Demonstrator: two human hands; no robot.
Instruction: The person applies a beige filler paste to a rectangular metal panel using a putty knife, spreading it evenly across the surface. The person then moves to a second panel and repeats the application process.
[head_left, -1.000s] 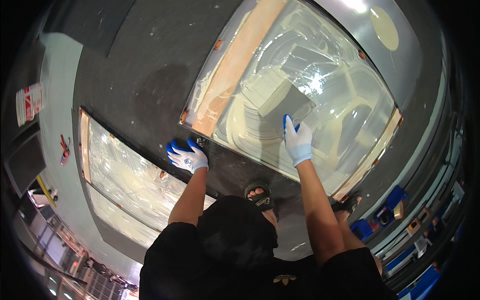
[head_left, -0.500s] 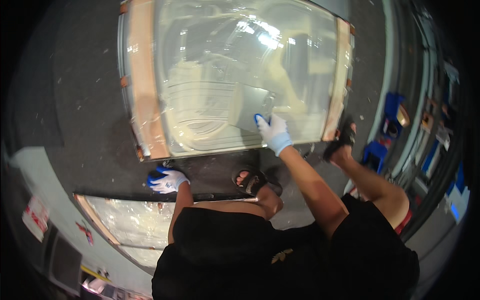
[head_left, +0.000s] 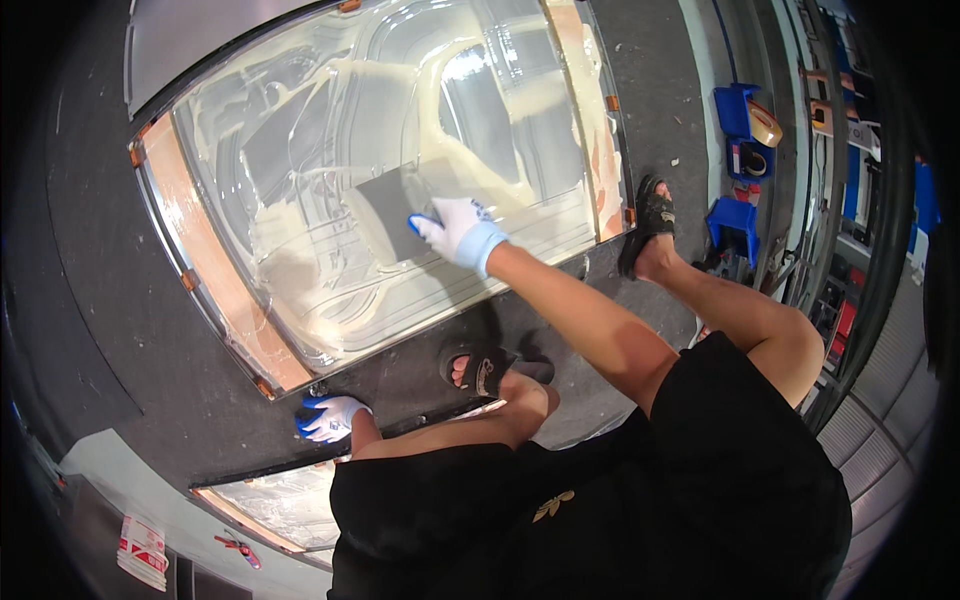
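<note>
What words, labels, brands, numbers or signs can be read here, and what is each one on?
I don't copy printed wording, so here's where marks sit.
Left sandal: pale lettering on the strap, blurred.
Right glove: small blue print on the back, too small to read.
Black clothing: gold leaf-shaped emblem, no legible words.
Bucket: red and white printing, too small to read.

Blue bins [head_left: 735,112] sat at 2 o'clock, beige tape roll [head_left: 765,128] in the upper one. Another blue tub [head_left: 735,222] was just below, between 2 and 3. Red box [head_left: 845,325] stood at 3. Ridged grey panel [head_left: 865,460] was at 4. White-and-red bucket [head_left: 143,555] showed at 8, on its right a small red object [head_left: 238,548], kind unclear. Pale strip [head_left: 105,460] lay at 8 too.
</note>
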